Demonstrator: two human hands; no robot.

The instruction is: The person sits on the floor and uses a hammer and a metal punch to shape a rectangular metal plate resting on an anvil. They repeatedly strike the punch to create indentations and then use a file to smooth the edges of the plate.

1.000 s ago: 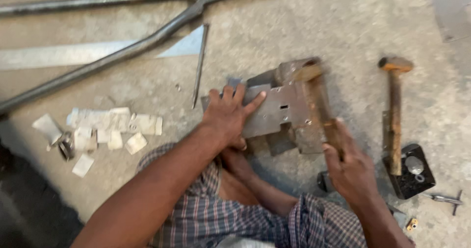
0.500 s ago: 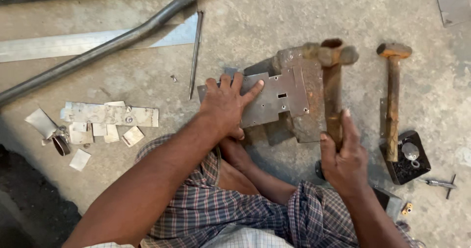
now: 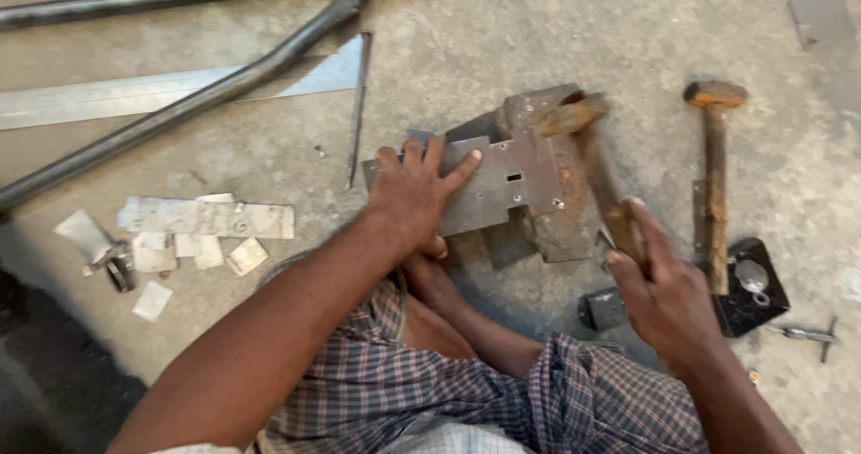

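The person sits on the concrete floor (image 3: 556, 23) with a heavy rusted iron block (image 3: 552, 185) just ahead of the knees. A flat grey metal plate (image 3: 498, 180) with a small slot cut in it lies across the block's top, overhanging toward nine o'clock.

The left hand (image 3: 417, 194) is open and spread flat on the plate, fingers fanned and thumb pointing toward three o'clock, pressing it down; held this way the plate probably cannot skid or bounce on the block. The right hand (image 3: 664, 297) is closed round the wooden handle of a hammer (image 3: 596, 162), whose rusted head sits at the block's twelve o'clock edge, just above the plate's right end. The grip is low on the handle, which likely gives more swing.

At three o'clock from the block a second hammer (image 3: 715, 180) lies loose on the floor, head away from the person, within easy reach of the right hand. Beside its handle end sits a black lock body (image 3: 749, 288), and a small metal key-like piece (image 3: 807, 334) lies further toward four o'clock. Toward nine o'clock are a long cut metal strip (image 3: 211, 218) and several small offcuts (image 3: 193, 252). Long-handled shears (image 3: 179, 113) and a steel ruler (image 3: 161, 95) lie across the floor at ten o'clock, well apart from the hands.
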